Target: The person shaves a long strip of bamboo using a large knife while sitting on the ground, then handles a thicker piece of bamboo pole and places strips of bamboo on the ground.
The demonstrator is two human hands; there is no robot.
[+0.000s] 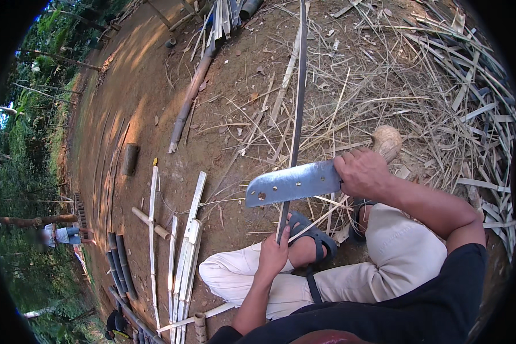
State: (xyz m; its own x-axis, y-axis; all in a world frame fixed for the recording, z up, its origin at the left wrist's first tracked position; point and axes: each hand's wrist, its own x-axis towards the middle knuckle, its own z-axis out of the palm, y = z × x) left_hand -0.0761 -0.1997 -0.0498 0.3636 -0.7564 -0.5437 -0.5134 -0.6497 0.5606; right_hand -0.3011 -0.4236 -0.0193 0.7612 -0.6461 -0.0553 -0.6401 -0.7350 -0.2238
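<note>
My right hand [362,172] grips the handle of a broad steel cleaver [292,183], its blade pointing left and lying across a long thin bamboo strip [298,97]. My left hand [274,252] holds the near end of that strip, just above my sandalled foot [309,243]. The strip runs straight away from me over the dirt. I am sitting with my knees bent, in light trousers [395,252].
Split pale bamboo slats [183,258] lie on the ground at my left, beside dark bamboo tubes [120,266]. A heap of dry shavings and strips [441,103] covers the right. A bamboo pole [189,97] and a short log [130,159] lie farther off. A person [63,235] is at the far left.
</note>
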